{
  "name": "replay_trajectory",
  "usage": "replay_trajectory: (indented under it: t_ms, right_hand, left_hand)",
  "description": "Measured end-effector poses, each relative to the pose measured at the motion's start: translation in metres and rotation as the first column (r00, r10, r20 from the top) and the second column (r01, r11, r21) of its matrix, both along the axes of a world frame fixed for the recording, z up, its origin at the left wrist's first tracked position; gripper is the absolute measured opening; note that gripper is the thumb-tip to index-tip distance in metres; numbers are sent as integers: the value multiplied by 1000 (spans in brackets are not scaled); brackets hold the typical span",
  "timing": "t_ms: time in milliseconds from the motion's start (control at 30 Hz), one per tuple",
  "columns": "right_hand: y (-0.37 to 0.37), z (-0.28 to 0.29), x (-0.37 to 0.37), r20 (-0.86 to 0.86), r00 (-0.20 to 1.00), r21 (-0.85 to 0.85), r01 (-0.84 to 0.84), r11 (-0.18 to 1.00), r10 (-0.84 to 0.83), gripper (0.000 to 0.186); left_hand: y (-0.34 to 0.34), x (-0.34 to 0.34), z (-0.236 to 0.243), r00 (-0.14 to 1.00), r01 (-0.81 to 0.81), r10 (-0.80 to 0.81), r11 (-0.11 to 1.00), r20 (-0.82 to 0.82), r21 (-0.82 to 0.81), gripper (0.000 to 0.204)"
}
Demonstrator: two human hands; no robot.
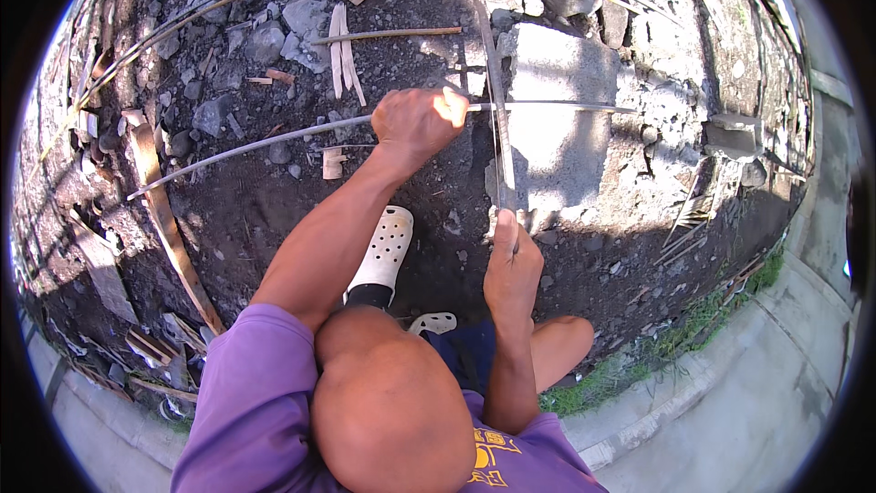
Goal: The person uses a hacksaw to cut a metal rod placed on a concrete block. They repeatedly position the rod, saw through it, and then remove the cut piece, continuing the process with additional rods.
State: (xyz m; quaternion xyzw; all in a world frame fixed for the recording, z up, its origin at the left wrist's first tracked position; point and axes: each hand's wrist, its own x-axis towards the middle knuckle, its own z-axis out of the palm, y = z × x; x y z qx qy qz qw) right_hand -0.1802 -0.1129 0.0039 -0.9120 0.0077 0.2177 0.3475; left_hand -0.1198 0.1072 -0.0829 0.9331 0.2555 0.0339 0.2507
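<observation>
left hand [420, 121] closed around a long thin rod [339, 125], right hand [514, 265] around a narrow tool [506, 160] across it

Dark dirt ground [239, 233]: stones [213, 115], wood strips [347, 62], concrete slab [558, 64].

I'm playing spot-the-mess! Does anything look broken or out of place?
Yes: the pale concrete slab, right of the long tool, looks broken because its right side is ragged and crumbly. Also, pale wood strips lie loose among stones, ahead of the left hand.
</observation>
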Motion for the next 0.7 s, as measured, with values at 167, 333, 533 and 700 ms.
replay_trajectory:
  t_ms: [167, 333, 533, 700]
  right_hand:
    - [-40, 49, -61, -153, 985, 11, 79, 997, -76, 52]
    - [22, 7, 12, 47, 998, 56, -41, 998, 39, 56]
    - [-23, 2, -30, -62, 994, 45, 89, 995, -86, 57]
    - [-42, 48, -62, -176, 976, -51, 122, 991, -129, 55]
  left_hand:
    - [-3, -3, -18, 991, -24, 23, 1000, 131, 3, 42]
    - [-1, 2, -9, 999, -33, 34, 998, 18, -45, 47]
    - [1, -2, 0, 998, -19, 24, 995, 58, -95, 46]
    - [-3, -4, -15, 996, -71, 76, 991, 40, -111, 45]
